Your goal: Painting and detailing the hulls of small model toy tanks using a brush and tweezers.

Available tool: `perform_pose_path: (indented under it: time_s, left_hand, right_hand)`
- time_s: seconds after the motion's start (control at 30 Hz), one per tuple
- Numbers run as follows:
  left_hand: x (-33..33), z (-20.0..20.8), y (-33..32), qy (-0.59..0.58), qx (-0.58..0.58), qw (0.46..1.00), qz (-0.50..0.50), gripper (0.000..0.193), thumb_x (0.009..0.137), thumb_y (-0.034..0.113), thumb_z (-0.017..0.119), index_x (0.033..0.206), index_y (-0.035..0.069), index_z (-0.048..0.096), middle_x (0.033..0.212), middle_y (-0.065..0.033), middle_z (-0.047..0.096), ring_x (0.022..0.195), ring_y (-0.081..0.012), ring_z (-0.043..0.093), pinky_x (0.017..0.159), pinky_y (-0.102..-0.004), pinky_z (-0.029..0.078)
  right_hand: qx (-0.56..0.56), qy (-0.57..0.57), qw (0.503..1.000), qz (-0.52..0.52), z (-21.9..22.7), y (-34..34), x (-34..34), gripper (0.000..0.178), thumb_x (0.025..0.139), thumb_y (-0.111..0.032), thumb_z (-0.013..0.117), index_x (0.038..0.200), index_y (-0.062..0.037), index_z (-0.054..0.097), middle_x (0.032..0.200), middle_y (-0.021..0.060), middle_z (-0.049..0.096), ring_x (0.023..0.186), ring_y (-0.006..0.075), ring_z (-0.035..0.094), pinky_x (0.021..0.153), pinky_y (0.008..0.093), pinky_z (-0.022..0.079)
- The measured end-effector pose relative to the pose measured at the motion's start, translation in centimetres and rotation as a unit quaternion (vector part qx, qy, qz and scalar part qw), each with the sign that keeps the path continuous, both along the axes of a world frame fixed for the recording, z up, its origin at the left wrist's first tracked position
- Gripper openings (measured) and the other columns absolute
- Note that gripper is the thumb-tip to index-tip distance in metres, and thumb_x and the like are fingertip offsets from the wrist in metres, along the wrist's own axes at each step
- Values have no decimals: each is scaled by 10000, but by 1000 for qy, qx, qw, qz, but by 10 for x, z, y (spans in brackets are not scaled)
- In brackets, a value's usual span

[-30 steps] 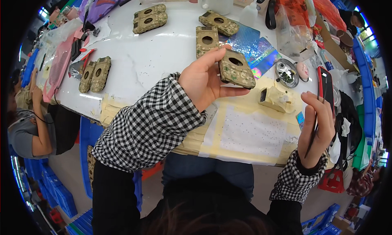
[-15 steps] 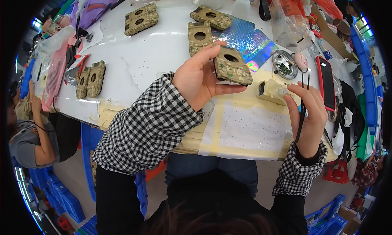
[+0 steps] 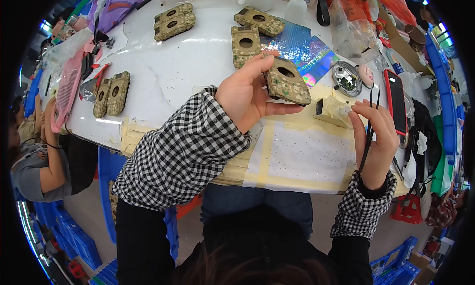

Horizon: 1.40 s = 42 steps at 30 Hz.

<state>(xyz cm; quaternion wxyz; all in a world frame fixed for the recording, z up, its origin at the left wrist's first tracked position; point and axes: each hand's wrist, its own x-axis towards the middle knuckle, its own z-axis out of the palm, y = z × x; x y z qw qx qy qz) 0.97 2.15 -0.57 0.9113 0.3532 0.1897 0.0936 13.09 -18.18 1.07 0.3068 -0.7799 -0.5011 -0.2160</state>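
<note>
My left hand [image 3: 245, 94] is closed around a camouflage toy tank hull [image 3: 286, 82], tilted, with a round hole in its top. Black tweezers [image 3: 369, 131] lie along my right hand [image 3: 378, 136], pointing away from me. The thumb and index finger of that hand come together at a whitish piece beside a small tape-covered block [image 3: 332, 111]. Whether they grip this piece is unclear. Just beyond the held hull lie two more tank hulls [image 3: 246, 46], one behind the other.
Paired hulls lie at the back [image 3: 173, 22] and left [image 3: 112, 94]. A taped white sheet [image 3: 302, 158] with tiny specks covers the near edge. To the right are a round dish [image 3: 346, 78] of dark bits and a red-edged phone [image 3: 396, 102]. Another person sits far left.
My left hand and the hull have shifted slightly right in the picture. My right fingers have stayed by the taped block, with the tweezers still in hand.
</note>
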Motion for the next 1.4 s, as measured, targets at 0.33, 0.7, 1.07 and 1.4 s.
perform_pose_path:
  time_s: [0.33,0.7,1.07,1.4]
  left_hand:
    - [0,-1,-1,18,2,1000,-7,368,962,307,399,1274,113,413,1202,-110,544,1075,-288,573,893,-476,500]
    - [0,0,-3,12,18,999,-27,397,980,298,378,1324,103,345,1254,-136,491,1111,-316,553,934,-483,477]
    - [-1,0,-4,10,17,999,-27,407,984,290,370,1340,94,342,1237,-125,496,1115,-301,553,923,-477,490]
    - [-2,1,-5,19,26,999,-41,393,988,268,353,1348,111,328,1246,-111,487,1096,-293,568,910,-456,505]
  right_hand:
    - [18,-2,1000,-5,0,0,0,146,725,2,716,842,0,629,836,140,646,801,271,622,693,330,476]
    - [19,-5,1000,-11,-1,-1,0,136,729,0,713,833,-1,624,826,132,647,800,270,621,695,328,476]
    - [24,-10,1000,-10,0,-1,1,130,742,2,708,835,11,618,795,126,634,759,267,615,685,317,470]
    - [42,-15,999,-13,0,-2,-1,133,738,3,711,835,7,620,792,130,633,756,263,613,678,316,467]
